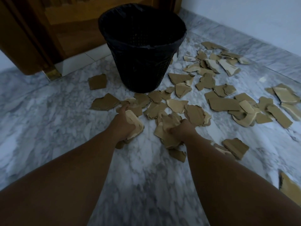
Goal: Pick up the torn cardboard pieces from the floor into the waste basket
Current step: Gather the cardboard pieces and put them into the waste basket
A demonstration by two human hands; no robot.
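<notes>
Our left hand (123, 123) and right hand (182, 128) each clutched a bunch of torn cardboard pieces (224, 104); more lay beyond and rightward, the waste basket (143, 46) just ahead. Light, stiff scraps, we judged, best pinched by their edges.

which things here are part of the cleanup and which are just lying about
In the job: torn cardboard pieces scattered on the floor; black waste basket; left hand and right hand, each gripping pieces.
Just there: wooden door; white wall.
</notes>
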